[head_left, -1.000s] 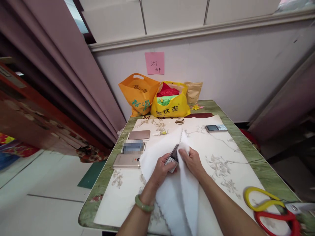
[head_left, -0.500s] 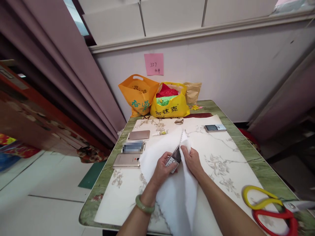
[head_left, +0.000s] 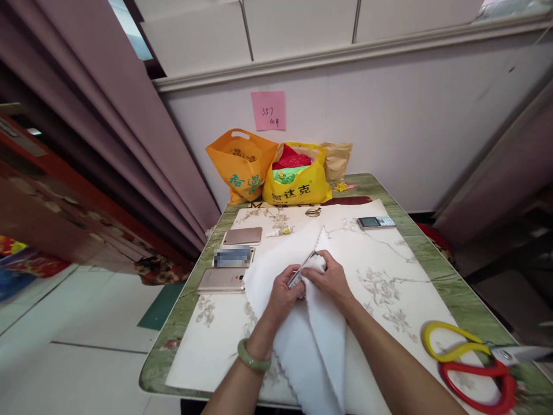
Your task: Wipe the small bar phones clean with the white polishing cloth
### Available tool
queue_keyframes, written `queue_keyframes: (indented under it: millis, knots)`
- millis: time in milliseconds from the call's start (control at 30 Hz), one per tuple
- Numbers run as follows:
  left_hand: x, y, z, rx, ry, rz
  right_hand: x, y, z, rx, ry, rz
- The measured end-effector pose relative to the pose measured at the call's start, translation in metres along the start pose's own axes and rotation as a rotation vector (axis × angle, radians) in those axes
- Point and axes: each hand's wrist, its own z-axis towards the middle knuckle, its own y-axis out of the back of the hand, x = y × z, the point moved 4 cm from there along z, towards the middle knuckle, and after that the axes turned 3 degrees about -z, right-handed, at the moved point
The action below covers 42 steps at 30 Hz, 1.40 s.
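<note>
My left hand (head_left: pixel 281 295), with a green bangle on its wrist, is closed around a small keypad phone (head_left: pixel 299 274) held above the table. My right hand (head_left: pixel 330 279) presses a fold of the white cloth (head_left: pixel 315 340) against the phone's face, and the cloth covers most of it. The rest of the cloth lies spread on the table under both hands.
Three phones (head_left: pixel 224 280) lie in a row at the left of the floral table mat (head_left: pixel 389 271); another keypad phone (head_left: pixel 375 222) lies at the far right. Yellow and red scissors (head_left: pixel 470 360) sit at the near right. An orange bag (head_left: pixel 242 164) and a yellow bag (head_left: pixel 296 184) stand by the wall.
My right hand has slid the cloth leftwards over the phone, which is now tilted flatter and mostly covered. The view shifted slightly.
</note>
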Motion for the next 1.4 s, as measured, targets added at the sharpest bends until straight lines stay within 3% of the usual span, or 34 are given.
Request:
queue_keyframes:
  millis: [67,200,433,633,867,967,1133,1300,1400]
  knots:
    - [-0.001,0.0,0.0,-0.001,-0.005,0.009,-0.001,0.0,0.0,-0.016,-0.038,-0.014]
    - [0.003,-0.002,-0.001,0.021,0.059,0.007,-0.009,0.005,0.001,-0.165,-0.137,0.015]
    - [0.007,0.004,0.002,-0.124,0.093,-0.191,0.003,-0.002,0.001,0.088,0.049,-0.016]
    - [0.007,0.001,0.003,-0.063,0.084,-0.222,-0.008,0.001,0.001,-0.093,-0.058,-0.066]
    - [0.008,0.005,0.004,-0.185,0.061,-0.354,0.006,-0.012,-0.005,0.148,0.146,-0.274]
    - [0.009,0.006,0.003,-0.181,0.046,-0.264,0.009,-0.013,-0.007,0.085,0.163,-0.318]
    - [0.014,-0.001,0.002,-0.051,0.09,-0.215,-0.005,-0.01,-0.005,-0.061,0.003,-0.246]
    - [0.015,0.004,0.002,-0.112,0.041,-0.185,0.001,-0.015,-0.006,-0.061,0.266,-0.389]
    - [0.017,0.009,0.003,-0.163,0.024,-0.188,0.005,-0.019,-0.008,-0.033,0.336,-0.483]
